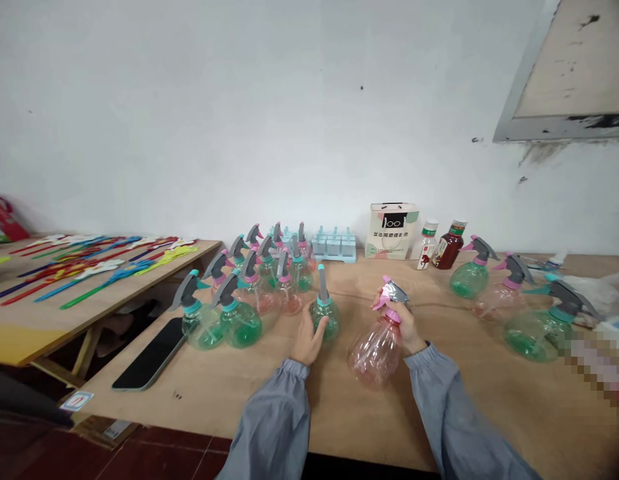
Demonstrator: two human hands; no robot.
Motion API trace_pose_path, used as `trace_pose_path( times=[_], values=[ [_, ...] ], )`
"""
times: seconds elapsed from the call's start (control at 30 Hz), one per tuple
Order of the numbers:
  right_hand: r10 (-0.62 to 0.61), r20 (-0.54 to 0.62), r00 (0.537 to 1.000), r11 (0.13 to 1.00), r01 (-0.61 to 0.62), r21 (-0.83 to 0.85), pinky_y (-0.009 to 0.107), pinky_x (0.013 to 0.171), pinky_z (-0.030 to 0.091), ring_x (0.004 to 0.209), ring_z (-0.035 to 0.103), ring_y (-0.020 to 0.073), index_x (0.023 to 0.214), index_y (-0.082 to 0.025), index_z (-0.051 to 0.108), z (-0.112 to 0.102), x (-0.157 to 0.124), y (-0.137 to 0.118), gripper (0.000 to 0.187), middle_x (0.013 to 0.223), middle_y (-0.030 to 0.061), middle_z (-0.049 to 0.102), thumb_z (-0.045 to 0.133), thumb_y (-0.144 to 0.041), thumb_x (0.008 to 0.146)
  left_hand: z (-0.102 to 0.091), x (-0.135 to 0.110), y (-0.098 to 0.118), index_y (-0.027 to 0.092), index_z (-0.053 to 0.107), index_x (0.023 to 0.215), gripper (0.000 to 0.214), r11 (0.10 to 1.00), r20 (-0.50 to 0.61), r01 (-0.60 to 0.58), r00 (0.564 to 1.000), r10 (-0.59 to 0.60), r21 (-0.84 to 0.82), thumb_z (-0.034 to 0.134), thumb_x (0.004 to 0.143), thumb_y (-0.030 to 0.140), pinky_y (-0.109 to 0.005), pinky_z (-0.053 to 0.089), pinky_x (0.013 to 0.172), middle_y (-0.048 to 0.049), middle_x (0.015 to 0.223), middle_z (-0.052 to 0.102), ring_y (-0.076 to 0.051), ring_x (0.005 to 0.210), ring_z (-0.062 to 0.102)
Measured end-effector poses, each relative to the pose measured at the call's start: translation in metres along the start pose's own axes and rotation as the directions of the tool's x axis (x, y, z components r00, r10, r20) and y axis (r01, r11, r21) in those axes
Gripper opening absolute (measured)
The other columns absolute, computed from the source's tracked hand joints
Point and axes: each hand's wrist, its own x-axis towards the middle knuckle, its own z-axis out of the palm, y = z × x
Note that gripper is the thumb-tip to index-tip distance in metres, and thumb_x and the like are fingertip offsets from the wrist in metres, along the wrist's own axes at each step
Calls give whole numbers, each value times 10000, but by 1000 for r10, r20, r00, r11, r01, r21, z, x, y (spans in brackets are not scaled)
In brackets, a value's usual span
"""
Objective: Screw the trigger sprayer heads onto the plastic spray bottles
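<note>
My left hand (309, 337) is wrapped round the body of a green spray bottle (330, 323) with a grey and turquoise head, upright on the table. My right hand (402, 319) grips a pink spray bottle (374, 357) by its neck and trigger head; this bottle is tilted. Whether its base touches the table I cannot tell. Left of my left hand, several green and pink spray bottles (244, 325) stand grouped together. Three more spray bottles, one of them a large green bottle (532, 333), stand to the right of my right hand.
A phone (152, 357) lies at the table's left edge. At the wall are light blue moulds (334, 244), a paper bag (390, 233), a white bottle (427, 247) and a dark red bottle (448, 247). Colourful flat hand-shaped sticks (99, 267) cover a separate left table.
</note>
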Motion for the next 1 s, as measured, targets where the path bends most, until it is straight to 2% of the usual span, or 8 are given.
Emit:
trace_pose_path(
  times=[0.13,0.23,0.3,0.4,0.47,0.67,0.83,1.0],
  values=[
    [-150,-65,987,976,137,-170,304,615,552,862,703,243,990,-245,701,-18,4,-5,406,822,27,732,754,-481,663,0,0,-2,185,371,1338,541,1000,5,6,1000,-6,-4,472,922,516,-471,367,1107,-167,1364,536,-272,1292,521],
    [-382,-252,889,873,258,-414,349,691,550,809,671,231,869,-215,719,-47,4,-24,345,746,9,690,801,-460,640,0,0,-3,173,369,1340,561,1000,13,-5,1000,5,-1,464,921,533,-476,366,1110,-183,1377,521,-281,1305,511],
    [-541,-446,713,798,267,-540,355,664,534,720,628,212,786,-186,711,-69,0,-43,349,669,-3,629,805,-479,623,0,0,-4,171,369,1342,569,1000,6,-18,1000,18,-4,459,921,542,-477,363,1115,-185,1389,511,-282,1321,498],
    [-718,-620,316,696,323,-641,353,687,521,703,591,186,830,-150,705,-101,-5,-69,388,708,7,607,750,-507,685,0,0,-4,182,379,1334,549,999,-3,-31,1000,31,-9,463,923,535,-476,361,1116,-173,1385,519,-275,1322,495],
    [-767,-599,230,640,341,-689,349,726,516,724,588,179,884,-133,703,-116,-5,-76,403,769,25,626,730,-496,711,0,0,-4,185,382,1332,536,999,1,-37,999,37,-8,464,926,525,-472,361,1115,-167,1381,524,-270,1320,497],
    [-699,-495,517,665,216,-715,319,644,491,619,539,155,787,-148,701,-138,14,-52,398,646,-15,578,737,-519,647,0,0,-6,180,374,1335,544,999,-2,-40,999,40,-1,470,924,523,-462,368,1110,-170,1377,528,-267,1311,506],
    [-683,-430,591,652,226,-723,357,734,526,722,630,200,895,-139,736,-148,36,-35,445,754,36,695,743,-514,657,1,1,-9,177,380,1334,544,999,-11,-53,999,52,-9,457,926,529,-469,363,1117,-176,1383,525,-270,1320,499],
    [-704,-372,604,571,171,-803,396,773,524,781,664,252,855,-133,733,-163,62,-29,453,763,80,727,703,-555,694,0,1,-9,173,373,1342,568,999,13,-32,999,32,-16,453,921,545,-483,362,1118,-183,1385,524,-276,1321,499]
  ],
)
